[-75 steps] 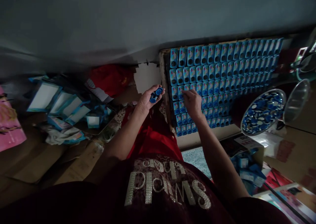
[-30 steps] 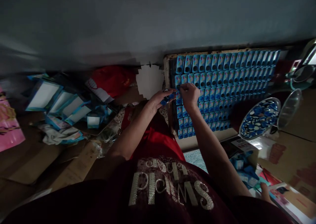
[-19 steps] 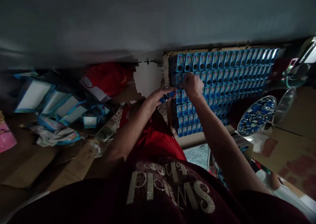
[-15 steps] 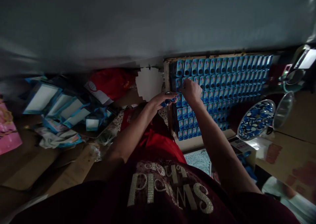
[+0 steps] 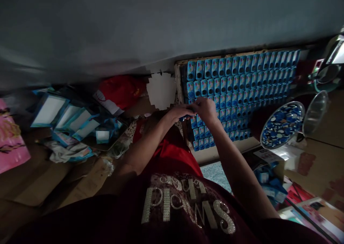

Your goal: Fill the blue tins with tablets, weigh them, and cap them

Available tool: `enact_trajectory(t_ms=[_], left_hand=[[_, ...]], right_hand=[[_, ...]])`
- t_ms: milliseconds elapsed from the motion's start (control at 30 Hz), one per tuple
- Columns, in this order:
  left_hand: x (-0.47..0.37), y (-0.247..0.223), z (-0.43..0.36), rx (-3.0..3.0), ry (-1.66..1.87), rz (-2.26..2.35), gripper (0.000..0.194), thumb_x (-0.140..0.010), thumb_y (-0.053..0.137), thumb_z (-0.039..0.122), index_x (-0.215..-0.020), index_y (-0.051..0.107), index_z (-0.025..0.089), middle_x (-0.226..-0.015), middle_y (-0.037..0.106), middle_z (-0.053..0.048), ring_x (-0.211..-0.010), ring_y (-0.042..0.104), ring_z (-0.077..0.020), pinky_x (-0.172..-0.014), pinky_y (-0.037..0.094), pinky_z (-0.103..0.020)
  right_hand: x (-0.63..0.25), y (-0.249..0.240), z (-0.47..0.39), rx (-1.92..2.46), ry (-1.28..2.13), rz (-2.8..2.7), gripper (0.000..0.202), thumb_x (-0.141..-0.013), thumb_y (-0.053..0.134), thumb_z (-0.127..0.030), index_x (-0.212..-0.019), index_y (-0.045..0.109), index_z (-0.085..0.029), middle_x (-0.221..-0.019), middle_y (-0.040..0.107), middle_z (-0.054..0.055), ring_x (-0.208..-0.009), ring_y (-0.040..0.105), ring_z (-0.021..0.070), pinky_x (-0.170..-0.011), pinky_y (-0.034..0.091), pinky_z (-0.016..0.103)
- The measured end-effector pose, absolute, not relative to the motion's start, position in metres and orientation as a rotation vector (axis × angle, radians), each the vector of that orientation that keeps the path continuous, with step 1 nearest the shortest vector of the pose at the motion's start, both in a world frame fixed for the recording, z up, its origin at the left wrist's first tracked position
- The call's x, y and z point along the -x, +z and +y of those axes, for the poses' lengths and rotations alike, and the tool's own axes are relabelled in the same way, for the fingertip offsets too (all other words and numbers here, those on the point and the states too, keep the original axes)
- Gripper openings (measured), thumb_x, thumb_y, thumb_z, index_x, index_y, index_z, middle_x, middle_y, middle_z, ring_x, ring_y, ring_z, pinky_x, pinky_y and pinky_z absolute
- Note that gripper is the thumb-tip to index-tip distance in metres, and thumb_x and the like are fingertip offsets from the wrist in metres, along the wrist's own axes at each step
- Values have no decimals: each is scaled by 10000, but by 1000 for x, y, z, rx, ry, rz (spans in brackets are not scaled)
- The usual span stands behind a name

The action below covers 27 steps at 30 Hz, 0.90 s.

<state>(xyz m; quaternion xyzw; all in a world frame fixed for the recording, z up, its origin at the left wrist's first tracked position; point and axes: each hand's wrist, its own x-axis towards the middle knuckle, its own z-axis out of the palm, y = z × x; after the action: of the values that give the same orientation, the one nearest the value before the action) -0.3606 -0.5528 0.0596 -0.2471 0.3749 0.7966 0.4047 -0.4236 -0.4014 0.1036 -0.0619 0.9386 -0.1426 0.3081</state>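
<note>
My left hand (image 5: pixel 180 112) is closed around a few small blue discs (image 5: pixel 185 118), partly hidden by its fingers, at the board's left edge. Against its fingertips, my right hand (image 5: pixel 206 110) has its fingers pinched together; what they grip, if anything, is hidden. Under and beside the right hand lie rows of blue printed cards (image 5: pixel 230 83) on a wood-edged board (image 5: pixel 177 79). Upper-row cards show a dark round spot, while several lower ones show a blue round spot. My right hand covers part of the third and fourth rows at the left.
To the right, a metal bowl (image 5: pixel 282 125) of blue and silver discs stands tilted in view beside a clear lid-like dish (image 5: pixel 315 113). Blue-edged white packs (image 5: pixel 49 109) and a red bag (image 5: pixel 118 93) lie left. A grey wall (image 5: pixel 161 25) rises behind the board.
My right hand has drawn down and left from the second row of cards to meet my left hand. The blue discs in my left hand are now more covered. The view has shifted slightly.
</note>
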Motion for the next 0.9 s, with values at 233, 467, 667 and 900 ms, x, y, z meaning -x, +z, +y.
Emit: enact_trajectory(t_ms=[233,467,667,900], left_hand=[[363,75,-563,763,2126,804,188,-805,818,89,-976,836,165,-810,778,-12,-748,729,-111,-609,441,-184],[376,73,-578,1073,2274,474,326,-1108,543,294,-997,800,125,-905,816,-112,-844,794,-173,-800,634,-263],[367,57,-578,1004,2382,379,332,-1057,510,209,-1126,813,90,-981,842,-125,-957,823,-218,-1002,661,-378],[359,61,-572,1001,2356,475,208,-964,644,95,-1006,844,134,-967,840,-86,-932,808,-175,-961,650,-308]], right_hand=[[446,103,-392,-13,-644,2646,235,-856,686,-262,-1014,850,-203,-935,811,65,-885,750,259,-835,567,372],[482,86,-415,24,-119,2640,158,-861,756,-282,-1011,790,-246,-1090,821,91,-1027,751,315,-889,550,422],[497,89,-415,45,-39,2600,224,-849,804,-270,-1063,741,-259,-1051,801,80,-989,713,302,-834,512,391],[440,122,-412,345,-612,2573,190,-1001,671,-316,-1107,811,-242,-975,742,67,-870,673,236,-832,531,345]])
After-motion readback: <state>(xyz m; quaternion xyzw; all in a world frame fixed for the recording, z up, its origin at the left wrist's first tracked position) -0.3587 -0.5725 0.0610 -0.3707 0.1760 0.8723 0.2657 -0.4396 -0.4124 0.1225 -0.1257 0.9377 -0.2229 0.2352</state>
